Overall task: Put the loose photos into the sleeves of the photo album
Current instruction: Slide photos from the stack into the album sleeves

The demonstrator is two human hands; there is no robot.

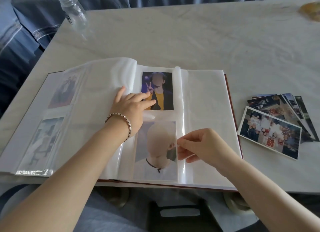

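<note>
Pale table (190, 32), album (207, 110) open on it; left hand (129, 107) flat, pressing the page; right hand (202, 145) pinches lower photo (155, 162) by its edge, nearly seated in its sleeve; right page unfilled; stack (273, 128) of loose photos waits beside the album.

Pale marble-look table (190, 34), faint grey veins, fills most of view. Clear glass bottle (73, 10) on far-left corner, no cap, looks empty. Yellow-brown obj. (310, 11) at far-right edge, cut by frame, blurred, can't ID. Blue fabric (43, 20) w/ pale stitching behind and left of table. Below near edge: black item (176, 212) w/ pale slot, partly hidden.
</note>
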